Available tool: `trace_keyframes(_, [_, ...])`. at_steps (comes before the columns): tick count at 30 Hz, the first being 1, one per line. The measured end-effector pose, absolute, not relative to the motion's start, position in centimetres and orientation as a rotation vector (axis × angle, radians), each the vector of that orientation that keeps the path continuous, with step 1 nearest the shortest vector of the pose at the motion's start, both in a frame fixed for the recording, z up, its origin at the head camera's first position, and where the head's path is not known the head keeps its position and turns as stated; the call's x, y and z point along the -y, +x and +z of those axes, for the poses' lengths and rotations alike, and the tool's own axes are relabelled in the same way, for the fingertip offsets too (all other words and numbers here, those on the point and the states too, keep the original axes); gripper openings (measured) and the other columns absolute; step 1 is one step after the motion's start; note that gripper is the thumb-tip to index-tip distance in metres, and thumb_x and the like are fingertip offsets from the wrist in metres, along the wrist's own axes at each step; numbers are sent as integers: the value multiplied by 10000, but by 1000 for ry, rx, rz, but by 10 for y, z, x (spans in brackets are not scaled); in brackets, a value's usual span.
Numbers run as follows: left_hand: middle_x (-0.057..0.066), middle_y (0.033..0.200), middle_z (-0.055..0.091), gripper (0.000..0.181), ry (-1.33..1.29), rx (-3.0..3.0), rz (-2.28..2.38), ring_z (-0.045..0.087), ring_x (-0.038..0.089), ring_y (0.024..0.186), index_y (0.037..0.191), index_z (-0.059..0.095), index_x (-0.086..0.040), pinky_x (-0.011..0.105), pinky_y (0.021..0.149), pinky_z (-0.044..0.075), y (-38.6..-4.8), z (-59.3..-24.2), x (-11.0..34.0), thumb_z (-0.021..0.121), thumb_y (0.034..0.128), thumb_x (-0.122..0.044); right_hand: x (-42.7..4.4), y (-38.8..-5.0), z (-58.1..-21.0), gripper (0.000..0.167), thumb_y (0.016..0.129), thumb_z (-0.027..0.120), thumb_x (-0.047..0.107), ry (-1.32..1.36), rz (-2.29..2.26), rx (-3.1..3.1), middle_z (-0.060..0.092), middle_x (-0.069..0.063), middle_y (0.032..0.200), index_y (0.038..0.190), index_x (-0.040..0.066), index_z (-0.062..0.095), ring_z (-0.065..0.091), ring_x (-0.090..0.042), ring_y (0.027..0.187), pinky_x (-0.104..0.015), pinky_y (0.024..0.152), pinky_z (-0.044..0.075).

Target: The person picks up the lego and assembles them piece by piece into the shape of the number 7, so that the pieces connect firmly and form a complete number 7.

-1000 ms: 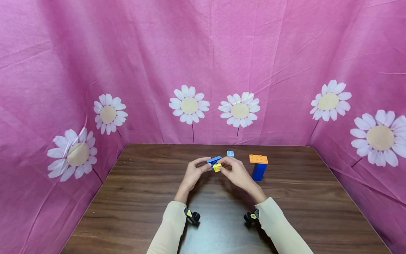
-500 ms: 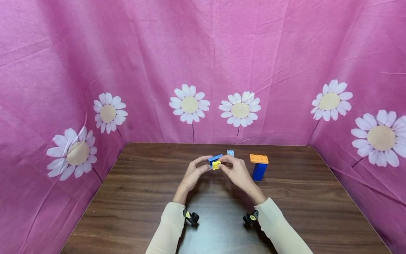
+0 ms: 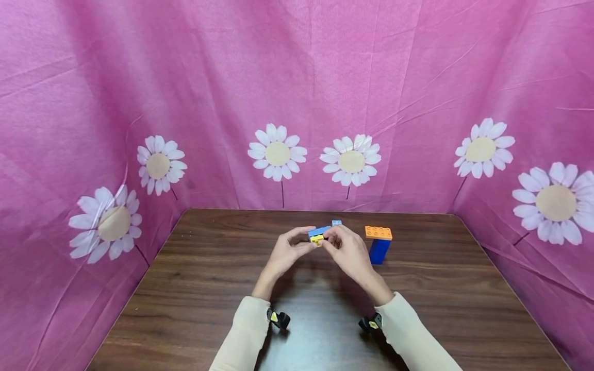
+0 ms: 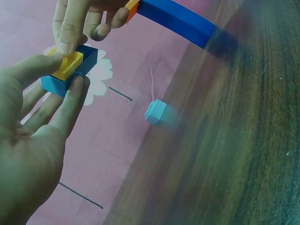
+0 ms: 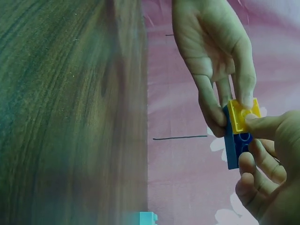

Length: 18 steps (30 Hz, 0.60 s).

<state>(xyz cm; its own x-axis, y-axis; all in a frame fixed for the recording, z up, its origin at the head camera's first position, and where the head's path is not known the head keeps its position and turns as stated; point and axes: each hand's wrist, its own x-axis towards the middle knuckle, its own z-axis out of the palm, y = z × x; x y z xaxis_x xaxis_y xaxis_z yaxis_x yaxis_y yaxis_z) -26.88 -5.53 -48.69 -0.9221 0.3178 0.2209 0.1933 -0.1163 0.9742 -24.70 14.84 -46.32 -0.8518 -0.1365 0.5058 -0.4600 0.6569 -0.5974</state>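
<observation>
Both hands hold a blue brick [image 3: 319, 231] with a small yellow brick [image 3: 317, 238] against its underside, raised above the table. My left hand [image 3: 284, 254] pinches the pair from the left, thumb on the yellow brick [image 4: 70, 64] and fingers on the blue brick [image 4: 55, 85]. From the other side my right hand [image 3: 349, 252] grips them, its thumb on the yellow brick [image 5: 239, 123]. Hollow tubes show in the uncovered part of the blue brick [image 5: 241, 143] in the right wrist view.
Right of the hands stands a blue column [image 3: 379, 251] topped by an orange brick [image 3: 378, 232]. A light blue brick [image 3: 336, 222] sits behind the right hand on the wooden table [image 3: 209, 268]. Pink cloth [image 3: 306, 77] with printed daisies surrounds the table.
The yellow brick has come up against the blue brick, which has moved slightly right and tilted less. The left thumb has shifted onto the yellow brick.
</observation>
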Motion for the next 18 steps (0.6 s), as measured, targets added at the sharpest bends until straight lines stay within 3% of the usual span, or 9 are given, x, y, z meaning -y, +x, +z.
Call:
trace_keyframes(4, [219, 1321, 677, 458, 638, -2080, 2177, 748, 358, 1112, 1414, 658, -8, 296, 909, 634, -267, -484, 55, 710, 963, 46, -149, -242, -463, 274, 868, 911, 240, 450, 904, 2406, 637, 29, 877, 1011, 169, 688, 547, -83, 731, -243, 606, 447])
trace_keyframes(6, [232, 1341, 667, 458, 678, -2097, 2171, 740, 401, 1118, 1418, 649, 9, 298, 905, 636, -266, -484, 55, 695, 966, 62, -150, -241, -463, 352, 844, 931, 268, 463, 838, 2374, 639, -11, 974, 1057, 153, 676, 563, -126, 809, -275, 624, 465])
trace_keyframes(12, [243, 1281, 684, 466, 817, -2158, 2142, 721, 334, 1144, 1380, 687, -3, 342, 973, 625, -264, -480, 54, 699, 929, 115, -157, -237, -455, 560, 883, 895, 281, 586, 937, 2436, 634, -80, 1364, 1373, 146, 662, 609, -262, 1227, -450, 903, 580])
trace_keyframes(18, [221, 1315, 692, 475, 886, -2174, 2075, 693, 294, 1209, 1389, 688, -20, 369, 1031, 601, -260, -477, 54, 701, 934, 115, -165, -236, -454, 477, 951, 824, 284, 645, 1158, 2551, 716, -12, 1300, 1397, 179, 692, 704, -178, 1104, -372, 904, 627])
